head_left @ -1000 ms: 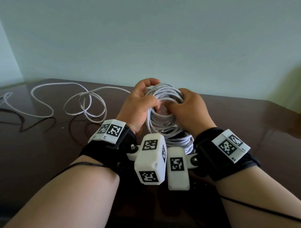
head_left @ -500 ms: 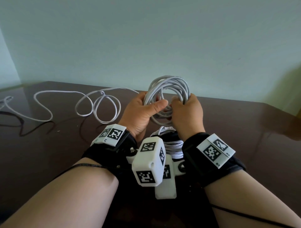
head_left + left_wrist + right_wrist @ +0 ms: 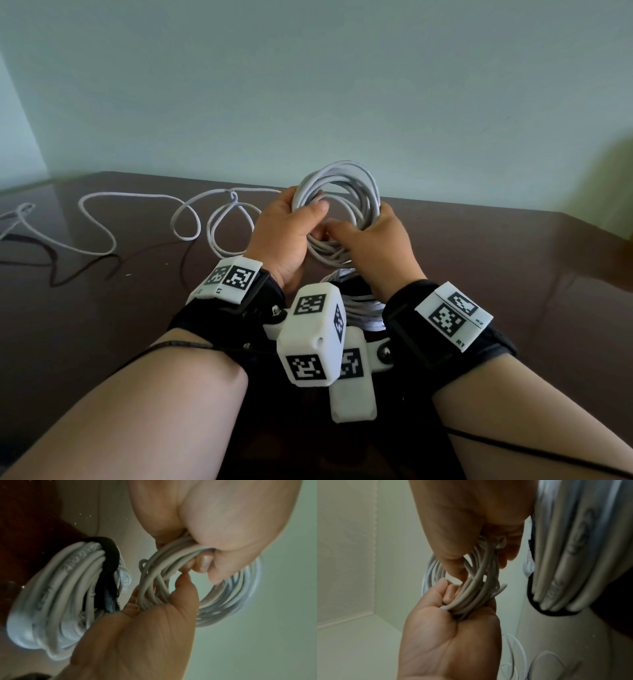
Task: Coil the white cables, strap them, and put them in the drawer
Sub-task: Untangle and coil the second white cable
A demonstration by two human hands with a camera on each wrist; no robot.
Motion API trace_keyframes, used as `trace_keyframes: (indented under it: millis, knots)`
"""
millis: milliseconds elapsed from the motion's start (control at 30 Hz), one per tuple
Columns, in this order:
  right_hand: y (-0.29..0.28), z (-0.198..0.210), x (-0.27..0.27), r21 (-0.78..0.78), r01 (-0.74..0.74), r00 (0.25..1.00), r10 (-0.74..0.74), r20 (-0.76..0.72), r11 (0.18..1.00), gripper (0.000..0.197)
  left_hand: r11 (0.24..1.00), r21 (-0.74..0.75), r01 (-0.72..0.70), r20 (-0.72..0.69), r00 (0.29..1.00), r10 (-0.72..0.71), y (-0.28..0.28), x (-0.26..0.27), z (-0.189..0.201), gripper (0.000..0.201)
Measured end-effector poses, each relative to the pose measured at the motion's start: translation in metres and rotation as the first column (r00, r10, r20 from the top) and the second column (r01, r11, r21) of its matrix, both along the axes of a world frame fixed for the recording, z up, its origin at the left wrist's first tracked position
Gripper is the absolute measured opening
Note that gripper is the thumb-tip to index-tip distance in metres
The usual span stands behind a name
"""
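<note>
Both hands hold a coil of white cable (image 3: pixel 342 178) upright above the dark table (image 3: pixel 496 274). My left hand (image 3: pixel 294 219) grips its left side with the thumb across the strands. My right hand (image 3: pixel 366 233) pinches the lower right strands. In the left wrist view the left palm (image 3: pixel 150 622) and the right hand (image 3: pixel 214 520) close on the coil (image 3: pixel 231 595). The right wrist view shows the same coil (image 3: pixel 479 588). A loose tail of white cable (image 3: pixel 191 219) runs from the left hand over the table. No drawer is in view.
A second white coil (image 3: pixel 56 588), bound by a black strap (image 3: pixel 109 561), lies on the table under my wrists (image 3: pixel 359 305). A thin dark cord (image 3: pixel 85 270) lies at the left. A pale wall (image 3: pixel 308 85) rises right behind the table.
Both hands have lifted the coil off the strapped coil and stood it more upright. The loose tail on the table has been drawn in toward the left hand.
</note>
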State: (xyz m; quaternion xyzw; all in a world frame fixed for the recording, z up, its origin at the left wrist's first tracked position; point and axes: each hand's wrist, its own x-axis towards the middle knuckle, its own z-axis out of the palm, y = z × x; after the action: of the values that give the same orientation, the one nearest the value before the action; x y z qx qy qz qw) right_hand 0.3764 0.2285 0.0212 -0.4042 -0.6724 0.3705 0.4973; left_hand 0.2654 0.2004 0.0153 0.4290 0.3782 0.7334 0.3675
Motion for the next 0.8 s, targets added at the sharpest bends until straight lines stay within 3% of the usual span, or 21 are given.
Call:
trace_keyframes:
  millis: [67,133,233,300,500,667,800]
  knots:
    - [-0.001,0.0,0.001,-0.003,-0.021,1.0,0.021,-0.017,1.0,0.041,0.999,0.008,-0.049,-0.042,0.998,0.049,0.001,-0.001,0.001,0.007]
    - [-0.001,0.001,0.002,0.017,-0.014,1.0,0.014,-0.019,1.0,0.048,0.993,0.019,-0.114,-0.124,0.986,0.115,0.001,-0.004,0.001,0.008]
    - [0.0,0.003,0.006,0.139,0.048,0.999,-0.049,0.003,0.989,0.063,0.986,0.032,-0.161,-0.26,0.952,0.164,0.0,-0.008,0.002,0.003]
    - [-0.001,0.005,0.009,0.208,0.054,0.998,-0.061,0.028,0.977,0.07,0.988,0.031,-0.151,-0.275,0.949,0.154,0.0,-0.009,0.002,0.009]
    - [-0.002,0.008,0.013,0.075,-0.125,0.978,0.11,0.177,0.989,0.027,0.997,0.018,-0.08,-0.204,0.976,0.082,-0.002,-0.011,0.003,0.016]
    - [0.0,0.017,0.021,0.091,-0.083,0.938,0.047,0.343,0.992,0.028,0.994,0.047,-0.098,-0.283,0.953,0.107,-0.005,-0.01,0.003,0.017]
    - [0.003,0.016,0.022,0.106,-0.077,0.947,0.039,0.319,0.991,0.023,0.991,0.075,-0.106,-0.35,0.928,0.126,-0.008,-0.008,0.005,0.017]
